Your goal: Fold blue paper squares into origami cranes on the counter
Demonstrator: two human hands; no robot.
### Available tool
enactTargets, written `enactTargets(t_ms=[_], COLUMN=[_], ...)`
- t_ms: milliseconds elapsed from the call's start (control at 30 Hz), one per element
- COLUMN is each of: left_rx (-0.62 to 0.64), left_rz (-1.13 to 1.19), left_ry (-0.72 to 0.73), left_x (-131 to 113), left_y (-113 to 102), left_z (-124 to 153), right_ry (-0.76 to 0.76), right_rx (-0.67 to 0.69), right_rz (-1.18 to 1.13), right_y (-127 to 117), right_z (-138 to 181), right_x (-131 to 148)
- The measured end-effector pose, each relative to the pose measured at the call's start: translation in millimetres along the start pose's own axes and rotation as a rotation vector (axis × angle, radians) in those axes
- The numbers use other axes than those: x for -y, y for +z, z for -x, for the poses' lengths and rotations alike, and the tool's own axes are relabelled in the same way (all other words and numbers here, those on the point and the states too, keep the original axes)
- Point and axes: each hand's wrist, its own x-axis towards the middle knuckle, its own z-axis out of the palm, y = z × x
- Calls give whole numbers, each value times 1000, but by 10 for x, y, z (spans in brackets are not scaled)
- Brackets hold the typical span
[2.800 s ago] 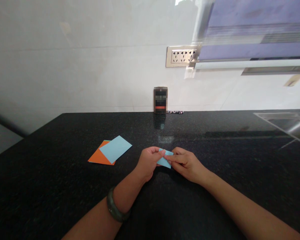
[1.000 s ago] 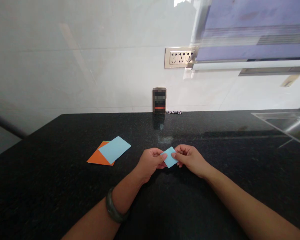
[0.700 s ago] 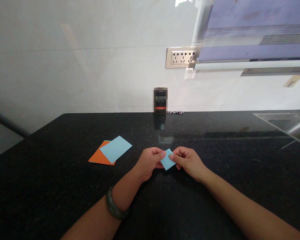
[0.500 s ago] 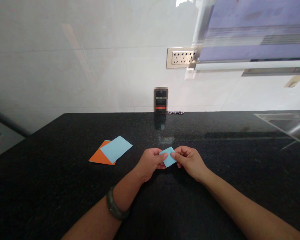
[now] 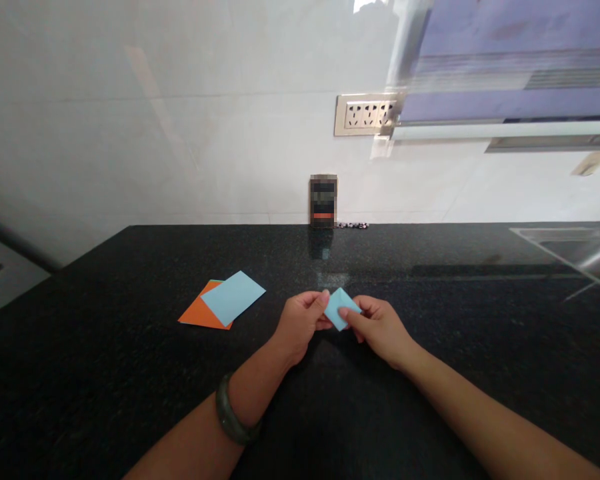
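Note:
A small light-blue folded paper [image 5: 339, 300] is held up between my hands above the dark counter, turned so that a corner points away from me. My right hand [image 5: 377, 323] pinches its right side, thumb on top and fingers behind. At the left corner, my left hand [image 5: 303, 323] is closed with the thumb raised along the edge and the fingers underneath. A crease shows near the paper's far corner. To the left lie a light-blue sheet [image 5: 235, 297] and, partly under it, an orange sheet [image 5: 203, 315].
The black speckled counter [image 5: 155, 400] runs back to a pale tiled wall [image 5: 205, 133]. A dark upright phone-like object [image 5: 323, 200] leans there, with a beaded strap [image 5: 353, 225] beside it. A sink [image 5: 590, 247] is at the right, and a socket panel [image 5: 365, 115] is above.
The small blue paper has turned slightly and shifted. My left thumb has moved from the paper's face to its left corner; my right thumb now lies further across it.

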Motion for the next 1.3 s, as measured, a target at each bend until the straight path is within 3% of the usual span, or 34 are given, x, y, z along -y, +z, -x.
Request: enactTargets(t_ms=[133, 367, 567, 933, 1300], left_rx=[-11, 44, 96, 205, 206], left_rz=[67, 175, 157, 83, 79], left_ry=[6, -36, -41, -128, -153], left_x=[-8, -4, 3, -7, -2], left_y=[14, 0, -11, -18, -7], left_z=[5, 9, 13, 19, 25], right_ry=[12, 78, 56, -1, -31], right_rx=[-131, -55, -62, -43, -63], right_rz=[-208, -355, -318, -37, -119], right_y=[-5, 16, 12, -15, -14], right_z=[-33, -7, -7, -14, -16], right_x=[-37, -67, -39, 6, -14])
